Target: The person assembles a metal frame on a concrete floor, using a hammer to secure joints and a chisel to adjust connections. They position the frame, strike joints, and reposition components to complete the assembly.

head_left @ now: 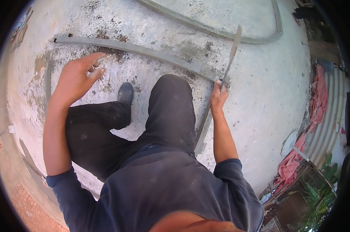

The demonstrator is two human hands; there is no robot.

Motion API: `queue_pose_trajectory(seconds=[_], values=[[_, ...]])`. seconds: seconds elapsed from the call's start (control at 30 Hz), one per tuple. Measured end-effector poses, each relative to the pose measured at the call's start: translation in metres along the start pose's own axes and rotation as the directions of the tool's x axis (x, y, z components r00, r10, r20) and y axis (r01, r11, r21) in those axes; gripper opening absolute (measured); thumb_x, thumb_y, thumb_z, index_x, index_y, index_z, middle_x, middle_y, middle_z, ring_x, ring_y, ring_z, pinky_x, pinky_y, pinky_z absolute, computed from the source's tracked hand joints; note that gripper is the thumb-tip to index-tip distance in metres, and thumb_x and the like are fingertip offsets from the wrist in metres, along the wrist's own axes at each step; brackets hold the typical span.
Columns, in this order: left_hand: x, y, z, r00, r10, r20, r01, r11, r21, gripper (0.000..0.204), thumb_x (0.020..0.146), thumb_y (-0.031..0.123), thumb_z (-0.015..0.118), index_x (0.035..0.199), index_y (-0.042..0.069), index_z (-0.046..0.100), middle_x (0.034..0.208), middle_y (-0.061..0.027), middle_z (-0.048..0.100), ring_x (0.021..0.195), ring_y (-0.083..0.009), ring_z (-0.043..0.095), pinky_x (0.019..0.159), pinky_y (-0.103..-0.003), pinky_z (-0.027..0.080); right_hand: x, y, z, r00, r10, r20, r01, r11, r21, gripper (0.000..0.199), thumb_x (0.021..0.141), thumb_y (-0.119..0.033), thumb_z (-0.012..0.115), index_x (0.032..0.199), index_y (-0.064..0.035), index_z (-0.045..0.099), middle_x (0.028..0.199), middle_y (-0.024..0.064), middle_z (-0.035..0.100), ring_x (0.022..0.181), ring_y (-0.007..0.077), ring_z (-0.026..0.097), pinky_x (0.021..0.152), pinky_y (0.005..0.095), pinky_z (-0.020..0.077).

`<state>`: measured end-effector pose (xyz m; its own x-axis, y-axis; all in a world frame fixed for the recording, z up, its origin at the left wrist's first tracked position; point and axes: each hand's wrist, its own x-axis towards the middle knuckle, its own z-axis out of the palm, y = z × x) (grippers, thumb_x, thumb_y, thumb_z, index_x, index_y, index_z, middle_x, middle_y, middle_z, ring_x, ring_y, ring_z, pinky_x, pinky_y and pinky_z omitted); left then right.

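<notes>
My right hand (218,99) grips a long, narrow metal blade (231,54), which points up and away. It looks slightly blurred, and its exact kind cannot be told. Close beside that hand is the corner of a grey metal frame (144,51) lying on the ground. The frame's far bar runs left across the ground, and another bar (201,133) comes back past my right knee. My left hand (79,75) hovers near the far bar's left part, fingers loosely bent, thumb apart from the index finger, holding nothing.
A second grey frame (206,29) with a rounded corner lies farther off on the stained pale concrete (267,104). My dark boot (125,92) rests inside the near frame. To the right are pink cloth (319,96), corrugated sheeting (329,112), a white disc-like object (289,143) and green leaves (318,201).
</notes>
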<state>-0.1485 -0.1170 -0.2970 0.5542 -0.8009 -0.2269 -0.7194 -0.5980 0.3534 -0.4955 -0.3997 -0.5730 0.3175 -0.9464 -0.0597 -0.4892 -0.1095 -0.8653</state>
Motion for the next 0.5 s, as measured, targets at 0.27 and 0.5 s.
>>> queue_pose_trajectory(seconds=[0.27,0.5], values=[[-0.050,-0.025,-0.004,0.981,-0.162,0.105,0.169,0.984,-0.063,0.045,0.091,0.011,0.073,0.135,0.007,0.063,0.098,-0.0182,0.072,0.089,-0.0306,0.071,0.083,-0.039,0.055,0.002,0.110,0.026,0.974,0.140,0.180,-0.028,0.856,-0.516,0.043,0.097,-0.032,0.059,0.084,0.0086,0.067,0.073,0.0270,0.066,0.068,0.0425,0.061,0.071,0.0491,0.0474],[-0.078,-0.017,-0.005,0.979,-0.132,0.155,0.150,0.982,-0.111,0.053,0.086,0.004,0.076,0.137,0.009,0.062,0.103,-0.0191,0.071,0.092,-0.0321,0.070,0.085,-0.040,0.055,0.012,0.032,0.027,0.978,0.141,0.153,-0.113,0.977,-0.182,0.031,0.088,-0.022,0.070,0.075,0.0053,0.066,0.063,0.0189,0.064,0.058,0.0239,0.059,0.064,0.0429,0.0486]])
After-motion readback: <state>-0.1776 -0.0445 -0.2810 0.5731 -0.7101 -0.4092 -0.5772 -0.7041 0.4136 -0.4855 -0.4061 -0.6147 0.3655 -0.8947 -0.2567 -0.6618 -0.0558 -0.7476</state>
